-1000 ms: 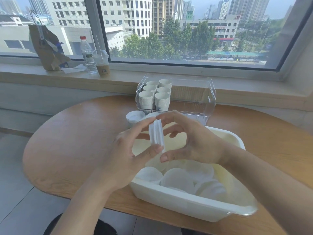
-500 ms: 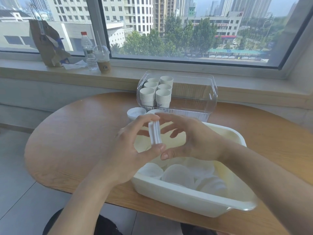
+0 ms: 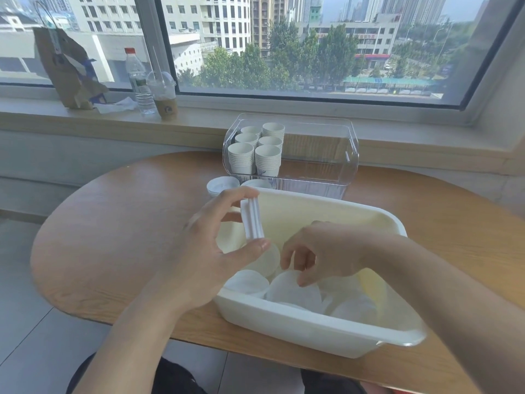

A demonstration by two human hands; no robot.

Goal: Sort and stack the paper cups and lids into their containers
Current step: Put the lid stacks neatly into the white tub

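Lids [image 3: 251, 220], a small stack held on edge, sat pinched between the left hand's [image 3: 210, 251] thumb and fingers above the tub's [image 3: 312, 327] near-left corner. Right hand [image 3: 321, 251], fingers loosely curled and empty, hung just over the loose lids [image 3: 295, 291] directly below it, nearer them than the left.
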